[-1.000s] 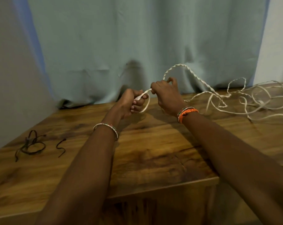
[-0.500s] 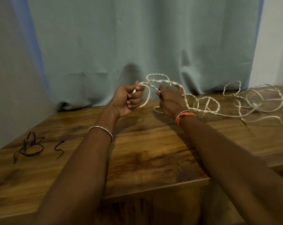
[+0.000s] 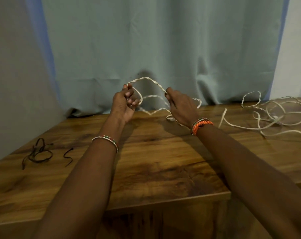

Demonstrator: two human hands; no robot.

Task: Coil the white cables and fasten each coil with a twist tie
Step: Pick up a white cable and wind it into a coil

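Note:
Both hands are raised above the far middle of the wooden table (image 3: 160,163). My left hand (image 3: 124,105) grips a small loop of a white twisted cable (image 3: 146,79), fingers curled round it. My right hand (image 3: 181,108) pinches the same cable further along, so an arch of cable spans between the two hands. From the right hand the cable trails down to the table and runs right into a loose tangle of white cables (image 3: 274,116). A single black twist tie (image 3: 68,155) lies at the left, beside a small bundle of black ties (image 3: 38,152).
A pale blue curtain (image 3: 163,49) hangs right behind the table's far edge. A grey wall stands at the left and a white wall at the far right. The table's near edge runs below my forearms.
My hands have moved apart, the left hand rising slightly, and the cable now arches between them. More of the cable has been drawn leftward out of the tangle.

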